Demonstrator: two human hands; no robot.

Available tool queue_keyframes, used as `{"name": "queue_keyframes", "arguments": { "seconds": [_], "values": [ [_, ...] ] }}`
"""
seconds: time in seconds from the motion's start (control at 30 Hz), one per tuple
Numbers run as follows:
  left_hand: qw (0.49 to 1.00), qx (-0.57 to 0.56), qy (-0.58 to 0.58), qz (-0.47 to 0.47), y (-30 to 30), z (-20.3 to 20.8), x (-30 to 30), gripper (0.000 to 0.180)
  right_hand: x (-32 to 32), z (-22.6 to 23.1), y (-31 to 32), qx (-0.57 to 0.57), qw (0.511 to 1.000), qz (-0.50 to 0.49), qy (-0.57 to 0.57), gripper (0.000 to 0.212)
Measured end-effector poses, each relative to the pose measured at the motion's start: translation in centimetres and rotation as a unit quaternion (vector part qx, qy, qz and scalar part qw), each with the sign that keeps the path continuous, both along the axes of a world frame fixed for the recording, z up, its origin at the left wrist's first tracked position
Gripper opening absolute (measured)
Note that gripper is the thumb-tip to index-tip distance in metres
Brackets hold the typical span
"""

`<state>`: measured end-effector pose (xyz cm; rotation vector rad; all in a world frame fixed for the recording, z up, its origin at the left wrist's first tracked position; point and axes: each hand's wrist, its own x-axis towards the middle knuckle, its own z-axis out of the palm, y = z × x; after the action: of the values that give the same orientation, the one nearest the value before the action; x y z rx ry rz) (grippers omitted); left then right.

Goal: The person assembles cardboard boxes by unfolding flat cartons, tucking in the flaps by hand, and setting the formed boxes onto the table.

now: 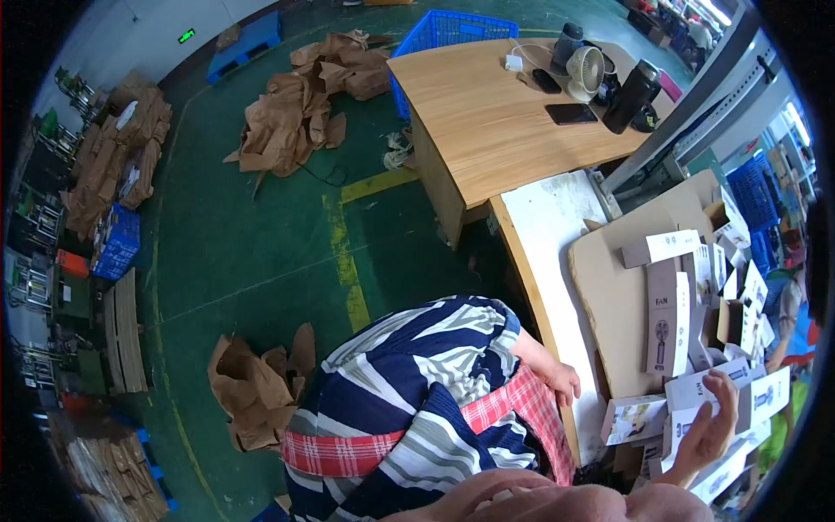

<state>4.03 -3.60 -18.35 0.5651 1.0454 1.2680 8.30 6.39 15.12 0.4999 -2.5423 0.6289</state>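
Note:
My left hand (561, 383) is at the near edge of a white-topped bench (557, 239), its fingers loosely bent and slightly apart, with nothing seen in it. To the right, my right hand (709, 431) is raised over a heap of small white printed cartons (765, 396), fingers spread, holding nothing that I can see. Its fingers are close to a carton with a fan picture (709, 383); whether they touch it I cannot tell. Another fan carton (668, 322) lies lengthwise on a large cardboard sheet (609, 287). A carton with a photo panel (633, 420) sits between my hands.
A wooden desk (496, 113) beyond the bench bears a small fan (584, 71), a dark flask (633, 96) and phones. A metal post (696, 96) rises beside the bench. Crumpled brown paper (283, 122) and a blue crate (452, 28) are on the green floor.

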Motion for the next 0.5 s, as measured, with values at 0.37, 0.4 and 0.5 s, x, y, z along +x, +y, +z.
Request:
{"name": "queue_keyframes", "arguments": {
  "seconds": [0.37,0.4,0.5],
  "values": [
    [0.976,0.136,0.135,-0.108,1.4,3.1,1.3,0.036,-1.6,3.8,-2.3,-0.07,0.989,0.015,0.131,0.05],
    [0.965,0.194,0.133,-0.113,2.0,4.2,1.4,0.036,-1.8,4.3,-2.2,-0.027,0.99,-0.026,0.139,0.054],
    [0.922,0.318,0.16,-0.151,3.2,9.9,1.1,0.034,-0.4,6.2,-1.2,0.099,0.968,-0.172,0.152,0.066]
  ]
}}
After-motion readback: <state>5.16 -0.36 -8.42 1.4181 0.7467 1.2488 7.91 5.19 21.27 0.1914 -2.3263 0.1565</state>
